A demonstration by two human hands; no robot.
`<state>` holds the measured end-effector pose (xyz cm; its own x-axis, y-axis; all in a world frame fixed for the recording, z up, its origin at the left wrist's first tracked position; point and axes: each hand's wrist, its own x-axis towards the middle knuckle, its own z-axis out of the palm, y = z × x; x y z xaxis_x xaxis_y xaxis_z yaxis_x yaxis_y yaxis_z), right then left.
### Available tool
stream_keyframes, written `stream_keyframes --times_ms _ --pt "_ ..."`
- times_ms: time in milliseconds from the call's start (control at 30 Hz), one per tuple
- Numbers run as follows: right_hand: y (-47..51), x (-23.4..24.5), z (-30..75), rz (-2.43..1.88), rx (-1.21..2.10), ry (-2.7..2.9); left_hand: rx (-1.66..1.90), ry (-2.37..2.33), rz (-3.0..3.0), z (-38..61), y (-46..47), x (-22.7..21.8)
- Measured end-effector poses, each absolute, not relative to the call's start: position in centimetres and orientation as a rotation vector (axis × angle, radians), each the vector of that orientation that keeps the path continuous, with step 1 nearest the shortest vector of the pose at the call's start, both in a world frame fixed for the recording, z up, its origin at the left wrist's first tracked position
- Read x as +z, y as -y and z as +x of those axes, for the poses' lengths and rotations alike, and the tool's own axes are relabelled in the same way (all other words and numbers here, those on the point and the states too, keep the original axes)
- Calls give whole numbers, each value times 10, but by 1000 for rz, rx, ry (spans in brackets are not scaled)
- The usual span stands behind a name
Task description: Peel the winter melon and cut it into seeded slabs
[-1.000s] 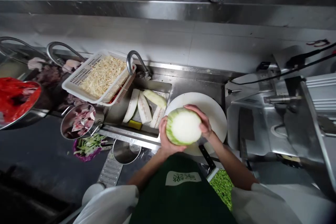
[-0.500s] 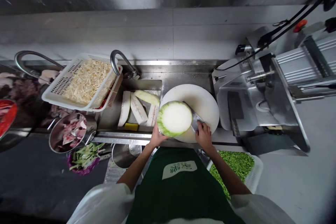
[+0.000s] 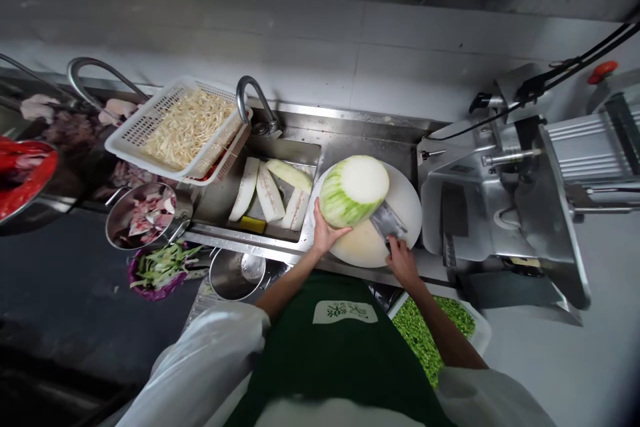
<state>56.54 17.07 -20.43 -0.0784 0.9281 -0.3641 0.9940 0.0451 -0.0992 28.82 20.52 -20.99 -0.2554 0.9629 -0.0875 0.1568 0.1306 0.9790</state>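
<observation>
Head view: melon [image 3: 353, 191] sits beyond the left fingers [image 3: 318, 216], apparently touching.

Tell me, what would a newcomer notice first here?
First, probably the big cut green melon over the round white board in the middle; the left fingers hold its side, while the right fingers grip a broad knife beside it. Then perhaps the bright red plastic at the far left edge, and the basket of pale sprouts by the sink.

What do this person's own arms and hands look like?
The left hand and right hand are human and ungloved. Loose, whitish sleeves cover the upper arms, leaving the forearms bare. No cables or markings show on either arm.
</observation>
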Motion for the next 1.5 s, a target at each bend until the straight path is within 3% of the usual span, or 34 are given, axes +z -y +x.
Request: stream_keyframes --times_ms 167,267,400,567,667,733,933,1133,1500 --pt "-162 -169 633 2180 -352 -2084 784 -1860 1465 232 -209 -199" --pt "-145 -135 669 2395 -305 -2184 698 -2090 1498 180 -205 -175" --pt "-142 -67 667 2572 -251 -2318 1118 -2082 1618 139 -231 -108" --pt "-176 35 619 2389 -265 -2543 1836 -1494 1867 179 -300 29" --pt "-194 81 587 2111 -266 -2678 1936 -1103 1871 227 -337 101" --pt "-202 98 569 1918 -296 -2707 1829 -962 1854 253 -359 126" --pt "-221 94 548 1722 -305 -2678 1454 -930 1850 281 -399 111" --pt "-229 83 553 1688 -291 -2648 1438 -901 1878 280 -413 86" --pt "-229 84 552 1659 -441 -2646 1412 -918 1854 281 -404 77"
